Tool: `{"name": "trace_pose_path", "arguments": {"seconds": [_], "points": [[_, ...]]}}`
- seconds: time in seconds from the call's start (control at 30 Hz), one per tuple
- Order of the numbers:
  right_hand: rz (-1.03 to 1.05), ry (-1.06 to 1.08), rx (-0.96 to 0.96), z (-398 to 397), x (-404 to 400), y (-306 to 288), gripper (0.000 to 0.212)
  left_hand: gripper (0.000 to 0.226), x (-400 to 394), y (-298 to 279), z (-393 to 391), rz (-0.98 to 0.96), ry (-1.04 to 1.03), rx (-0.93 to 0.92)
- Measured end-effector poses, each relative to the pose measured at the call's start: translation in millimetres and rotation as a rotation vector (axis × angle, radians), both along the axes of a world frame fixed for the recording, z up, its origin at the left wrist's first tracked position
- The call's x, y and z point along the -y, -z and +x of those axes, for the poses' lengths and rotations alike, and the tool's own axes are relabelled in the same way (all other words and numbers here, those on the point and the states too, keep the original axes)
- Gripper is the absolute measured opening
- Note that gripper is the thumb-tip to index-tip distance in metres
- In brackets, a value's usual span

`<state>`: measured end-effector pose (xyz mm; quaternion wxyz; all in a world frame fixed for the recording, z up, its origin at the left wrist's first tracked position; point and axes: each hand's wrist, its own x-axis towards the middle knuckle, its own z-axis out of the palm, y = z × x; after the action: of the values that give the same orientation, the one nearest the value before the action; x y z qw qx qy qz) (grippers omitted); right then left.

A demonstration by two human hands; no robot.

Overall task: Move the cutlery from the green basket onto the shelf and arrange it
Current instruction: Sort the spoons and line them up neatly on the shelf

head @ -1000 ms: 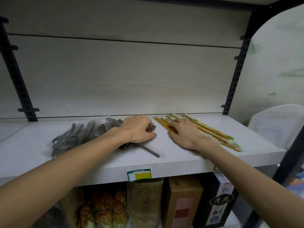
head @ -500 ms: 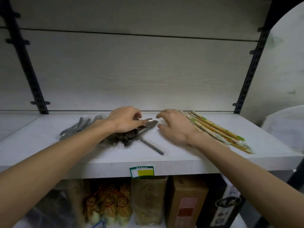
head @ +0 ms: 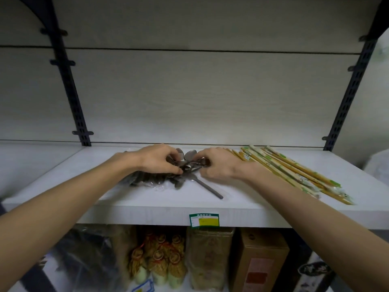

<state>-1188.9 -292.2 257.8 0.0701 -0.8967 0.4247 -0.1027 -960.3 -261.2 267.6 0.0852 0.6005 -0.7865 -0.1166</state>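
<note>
A heap of metal spoons (head: pixel 185 165) in clear wrapping is lying on the white shelf (head: pixel 248 213), near its middle, and both hands are meeting over it. The left hand (head: pixel 156 159) is curling its fingers and thumb round the bowls of several spoons; the right hand (head: pixel 216 165) is pinching the same cluster from the other side. The fingertips are burying themselves in the metal, so exactly which spoons each hand is gripping is hard to make out. The left forearm is covering the spoon handles, which are showing only as a dark blur beneath it. One spoon handle (head: pixel 208 187) is sticking out toward the shelf edge, apart from the heap. Just right of the right hand, a fan of wrapped bamboo chopsticks (head: pixel 294 173) is lying flat, its near ends smeared by blur. A green-and-yellow price tag (head: pixel 203 220) is hanging on the shelf's front lip. Below, packaged goods (head: pixel 160 262) and a brown box (head: pixel 261 260) are sitting in dim light, cut off by the frame.
</note>
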Motion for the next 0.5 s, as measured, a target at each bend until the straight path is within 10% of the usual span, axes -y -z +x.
{"name": "trace_pose_path", "arguments": {"seconds": [0.5], "points": [[-0.122, -0.042, 0.079, 80, -12, 21, 0.04, 0.033, -33, 4, 74, -0.119, -0.037, 0.126]]}}
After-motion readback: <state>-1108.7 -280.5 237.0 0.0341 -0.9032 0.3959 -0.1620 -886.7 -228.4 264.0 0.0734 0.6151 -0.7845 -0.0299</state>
